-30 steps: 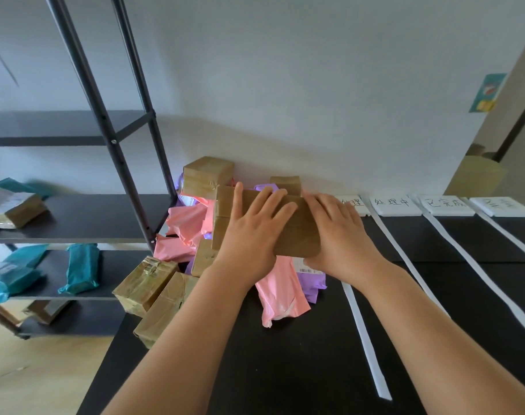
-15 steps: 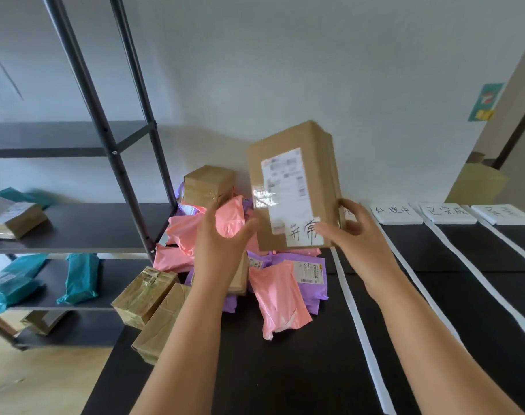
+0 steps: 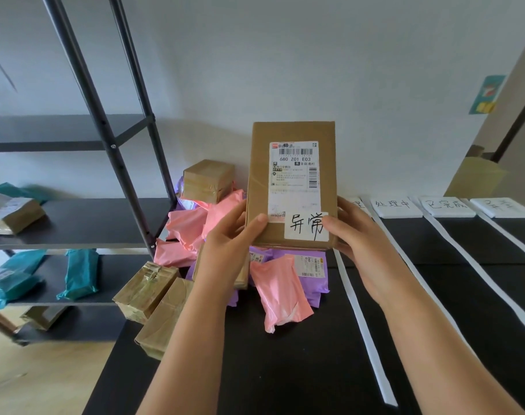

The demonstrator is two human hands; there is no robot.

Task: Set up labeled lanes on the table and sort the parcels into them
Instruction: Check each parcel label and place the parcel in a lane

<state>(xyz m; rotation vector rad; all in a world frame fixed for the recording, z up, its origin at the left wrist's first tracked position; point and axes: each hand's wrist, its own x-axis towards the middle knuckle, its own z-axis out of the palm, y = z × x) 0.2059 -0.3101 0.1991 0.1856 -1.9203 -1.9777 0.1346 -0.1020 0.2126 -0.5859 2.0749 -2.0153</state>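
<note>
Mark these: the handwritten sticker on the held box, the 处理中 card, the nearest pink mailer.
handwritten sticker (image 3: 304, 226), head view, middle of its white face.
处理中 card (image 3: 396, 207), head view, its top face.
nearest pink mailer (image 3: 280, 292), head view, middle of its body.

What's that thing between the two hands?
A brown box, held upright by the left hand and right hand, in the head view.

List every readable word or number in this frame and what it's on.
"680 Z01 E03": shipping label on the held box.
"异常": handwritten sticker on that box.
"处理中": second lane card.
"已完成": third lane card.
Unreadable: fourth lane card, shipping label's fine print, purple mailer's label; first lane card mostly hidden.
</note>
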